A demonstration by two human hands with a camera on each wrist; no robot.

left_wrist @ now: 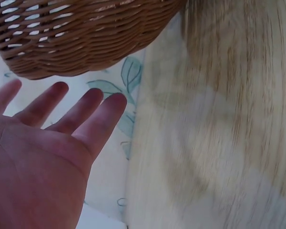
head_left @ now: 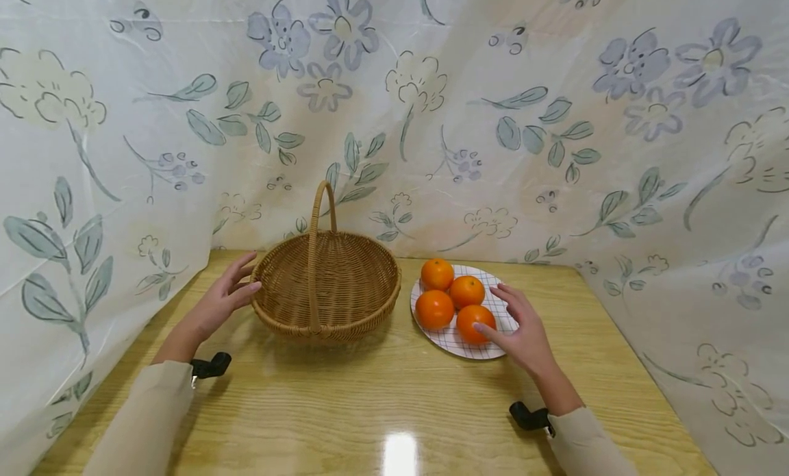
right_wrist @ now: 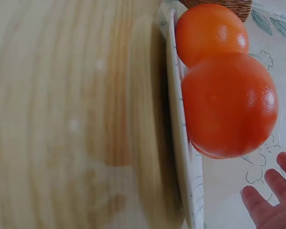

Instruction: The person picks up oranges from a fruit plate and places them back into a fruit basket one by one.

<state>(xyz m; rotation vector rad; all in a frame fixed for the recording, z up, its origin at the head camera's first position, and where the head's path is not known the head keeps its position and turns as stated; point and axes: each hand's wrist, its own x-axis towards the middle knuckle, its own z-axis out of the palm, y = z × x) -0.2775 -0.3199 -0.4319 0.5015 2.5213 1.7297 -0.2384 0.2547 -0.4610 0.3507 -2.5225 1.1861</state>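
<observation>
A brown wicker basket (head_left: 364, 318) with a tall arched handle stands upright at the back of the table. At its left rim is my left hand (head_left: 216, 308), fingers extended; the left wrist view shows a gap between the fingertips (left_wrist: 115, 101) and the woven wall (left_wrist: 100, 40). To the basket's right, several oranges (head_left: 434, 309) sit on a white plate with a dark grid pattern (head_left: 440, 337). My right hand (head_left: 524, 335) hovers over the plate's right side, spread around the front orange (head_left: 473, 323). In the right wrist view its fingers (right_wrist: 257, 202) are apart from the nearest orange (right_wrist: 231, 105).
The light wooden table (head_left: 296, 407) extends in front of the basket and plate. A floral cloth (head_left: 370, 120) hangs behind the table and along both sides. Each wrist carries a black camera mount (head_left: 211, 365).
</observation>
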